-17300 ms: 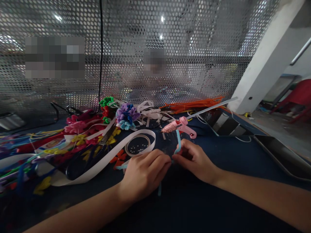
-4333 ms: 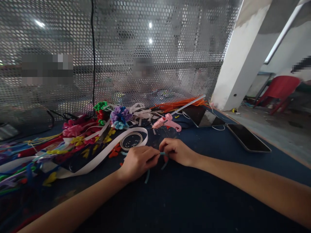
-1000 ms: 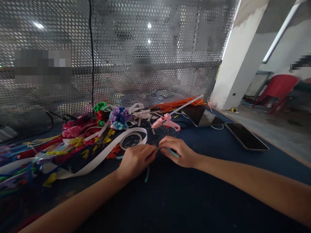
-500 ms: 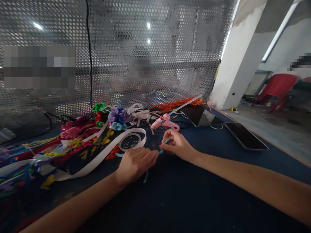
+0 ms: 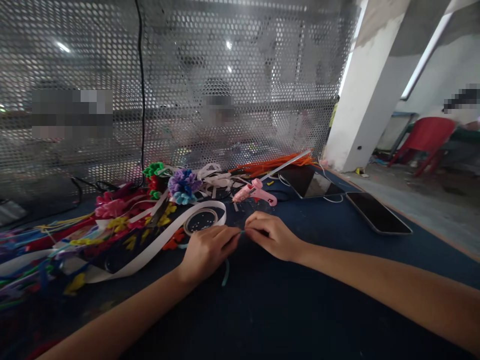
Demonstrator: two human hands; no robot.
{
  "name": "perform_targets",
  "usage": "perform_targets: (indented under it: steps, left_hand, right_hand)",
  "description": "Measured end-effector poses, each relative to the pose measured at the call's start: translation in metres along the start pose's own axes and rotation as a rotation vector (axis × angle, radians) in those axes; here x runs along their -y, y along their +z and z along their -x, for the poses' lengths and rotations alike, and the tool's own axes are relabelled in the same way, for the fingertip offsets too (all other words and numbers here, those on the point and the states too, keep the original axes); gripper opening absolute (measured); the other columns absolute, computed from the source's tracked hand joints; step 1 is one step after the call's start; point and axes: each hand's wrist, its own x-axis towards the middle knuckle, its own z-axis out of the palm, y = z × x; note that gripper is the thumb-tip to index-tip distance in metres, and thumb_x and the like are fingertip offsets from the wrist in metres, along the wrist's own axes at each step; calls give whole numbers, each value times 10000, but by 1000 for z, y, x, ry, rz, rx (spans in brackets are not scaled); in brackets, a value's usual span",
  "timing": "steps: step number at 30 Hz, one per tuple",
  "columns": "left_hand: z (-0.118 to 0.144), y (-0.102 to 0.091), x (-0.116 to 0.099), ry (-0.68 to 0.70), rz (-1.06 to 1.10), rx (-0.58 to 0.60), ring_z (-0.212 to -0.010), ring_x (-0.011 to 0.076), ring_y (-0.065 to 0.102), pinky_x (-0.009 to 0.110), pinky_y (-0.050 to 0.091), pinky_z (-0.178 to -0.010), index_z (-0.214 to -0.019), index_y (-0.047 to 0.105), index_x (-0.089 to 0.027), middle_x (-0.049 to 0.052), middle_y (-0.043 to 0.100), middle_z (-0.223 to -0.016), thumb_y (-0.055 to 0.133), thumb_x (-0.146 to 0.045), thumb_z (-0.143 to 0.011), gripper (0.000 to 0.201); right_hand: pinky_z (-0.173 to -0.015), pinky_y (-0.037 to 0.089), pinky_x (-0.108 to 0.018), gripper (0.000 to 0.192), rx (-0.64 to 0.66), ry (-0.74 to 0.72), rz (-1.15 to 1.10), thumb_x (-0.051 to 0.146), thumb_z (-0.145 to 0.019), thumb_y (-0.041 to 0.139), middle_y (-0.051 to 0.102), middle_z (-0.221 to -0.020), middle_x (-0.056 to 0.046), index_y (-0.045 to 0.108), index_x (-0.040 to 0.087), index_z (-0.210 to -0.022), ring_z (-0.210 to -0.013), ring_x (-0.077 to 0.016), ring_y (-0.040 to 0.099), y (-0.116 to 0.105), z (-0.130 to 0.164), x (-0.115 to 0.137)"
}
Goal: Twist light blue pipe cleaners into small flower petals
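A light blue pipe cleaner is pinched between my two hands, its loose end hanging below the left one. My left hand closes its fingertips on it, and a short bit of it shows in the narrow gap between the hands. Fingers curled, my right hand grips the other end, which is mostly hidden. Just beyond the right hand lies a pink glue gun with a long glue stick in its back. Beside my left hand are a roll of white ribbon and an orange-red pipe-cleaner piece.
At the left lies a heap of colourful pipe-cleaner flowers, with a purple and blue one behind the ribbon. Orange pipe cleaners lie along the perforated metal screen. A tablet and a phone are at the right.
My right hand has turned and its fingers have closed down over the blue pipe cleaner end that stuck up before. My left hand has stayed nearly in place.
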Motion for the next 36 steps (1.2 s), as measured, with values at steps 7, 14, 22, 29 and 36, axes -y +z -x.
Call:
perform_targets:
  steps: [7, 14, 22, 29, 36]
  left_hand:
    - [-1, -1, -2, -21, 12, -15, -548, 99, 572, 213, 432, -529, -874, 609, -153, 0, 622, -648, 471, -220, -865, 154]
    - [-1, -2, -3, 42, -48, -18, -526, 98, 562, 208, 422, -493, -855, 605, -148, -2, 611, -619, 454, -210, -866, 164]
    - [-2, -2, -4, 33, -44, -14, -558, 110, 583, 216, 436, -515, -839, 601, -151, 1, 619, -634, 451, -211, -869, 165]
    - [-1, -2, -3, 22, -48, 0, -572, 109, 590, 205, 440, -534, -851, 601, -157, 3, 623, -635, 453, -226, -867, 165]
    - [0, -3, -4, 28, -31, 6, -556, 114, 576, 215, 426, -513, -849, 596, -160, 0, 612, -631, 445, -219, -870, 163]
  right_hand:
    - [-693, 441, -269, 114, -70, 75, -80, 232, -869, 466, 563, -847, -30, 559, 171, -845, -780, -127, 534, 0, -1, -4]
    - [-576, 436, -216, 143, -99, 221, -194, 313, -823, 539, 537, -838, -12, 518, 176, -858, -702, -103, 531, 1, -1, -6]
    - [-631, 433, -242, 109, -93, 77, -4, 227, -856, 496, 559, -847, -32, 579, 165, -823, -740, -116, 526, 2, 0, -4]
    - [-686, 444, -269, 130, -66, 22, 50, 175, -859, 461, 584, -818, -40, 586, 159, -828, -755, -130, 546, 2, 1, -1]
    - [-710, 459, -268, 302, 58, -65, 105, -8, -652, 451, 558, -865, -52, 564, 154, -882, -788, -149, 539, 3, 7, 0]
